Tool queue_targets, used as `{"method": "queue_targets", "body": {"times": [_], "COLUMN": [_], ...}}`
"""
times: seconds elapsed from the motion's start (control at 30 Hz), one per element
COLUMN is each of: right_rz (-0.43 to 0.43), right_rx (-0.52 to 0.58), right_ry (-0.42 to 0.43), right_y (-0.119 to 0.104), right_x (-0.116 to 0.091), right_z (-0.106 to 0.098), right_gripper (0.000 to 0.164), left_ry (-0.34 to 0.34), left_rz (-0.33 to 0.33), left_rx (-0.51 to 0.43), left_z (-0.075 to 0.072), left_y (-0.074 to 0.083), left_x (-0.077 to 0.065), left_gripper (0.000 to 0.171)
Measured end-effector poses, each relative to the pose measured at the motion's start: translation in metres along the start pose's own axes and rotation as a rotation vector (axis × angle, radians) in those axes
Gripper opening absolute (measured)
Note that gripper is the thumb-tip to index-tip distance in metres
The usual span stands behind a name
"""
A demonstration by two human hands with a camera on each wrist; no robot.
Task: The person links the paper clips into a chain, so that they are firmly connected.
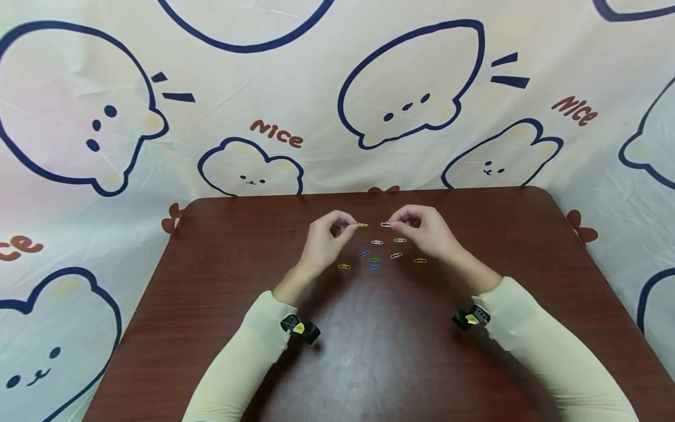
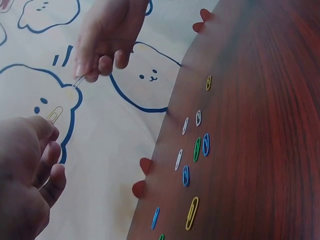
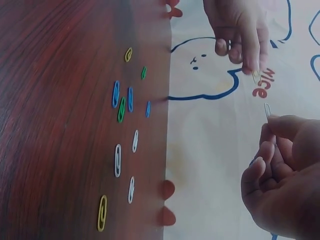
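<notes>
Though apart, yellow paperclip [image 1: 362, 225] (in left fingers [image 2: 46, 128]); white paperclip [image 1: 385, 224] (right fingers [image 3: 254, 172])

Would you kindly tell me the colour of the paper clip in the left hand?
That paper clip is yellow, seen best in the left wrist view.

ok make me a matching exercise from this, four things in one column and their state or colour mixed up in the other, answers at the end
1. left hand
2. right hand
3. tabletop
4. cloth backdrop

A. pinches a white paper clip
B. pale, printed with navy outlines
C. pinches a yellow paper clip
D. reddish brown

Pairs: 1-C, 2-A, 3-D, 4-B
</notes>
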State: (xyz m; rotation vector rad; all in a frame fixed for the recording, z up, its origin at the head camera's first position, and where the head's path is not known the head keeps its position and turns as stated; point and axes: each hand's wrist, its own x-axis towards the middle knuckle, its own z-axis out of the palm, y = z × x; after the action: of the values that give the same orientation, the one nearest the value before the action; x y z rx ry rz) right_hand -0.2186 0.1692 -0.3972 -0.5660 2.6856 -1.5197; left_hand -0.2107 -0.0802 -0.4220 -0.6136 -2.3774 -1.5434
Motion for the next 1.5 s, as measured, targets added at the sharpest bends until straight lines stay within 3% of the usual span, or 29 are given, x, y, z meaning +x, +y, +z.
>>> {"method": "queue_targets", "body": {"times": [0.5,0.8,1.5], "right_rz": [-0.03,-0.006,0.032], "right_rx": [0.041,0.081,0.034], "right_ry": [-0.014,-0.015,-0.007], "right_y": [-0.015,-0.016,-0.017], "right_x": [0.01,0.01,0.009], "right_z": [0.015,0.014,0.017], "right_gripper": [0.008,0.009,0.008], "left_ry": [-0.014,-0.004,-0.004], "left_rz": [0.027,0.043,0.091], "left_rx": [-0.008,-0.011,-0.015], "left_z": [0.015,0.016,0.013], "left_y": [0.006,0.004,0.002], "left_x": [0.003,0.004,0.003], "left_gripper": [0.005,0.006,0.009]}}
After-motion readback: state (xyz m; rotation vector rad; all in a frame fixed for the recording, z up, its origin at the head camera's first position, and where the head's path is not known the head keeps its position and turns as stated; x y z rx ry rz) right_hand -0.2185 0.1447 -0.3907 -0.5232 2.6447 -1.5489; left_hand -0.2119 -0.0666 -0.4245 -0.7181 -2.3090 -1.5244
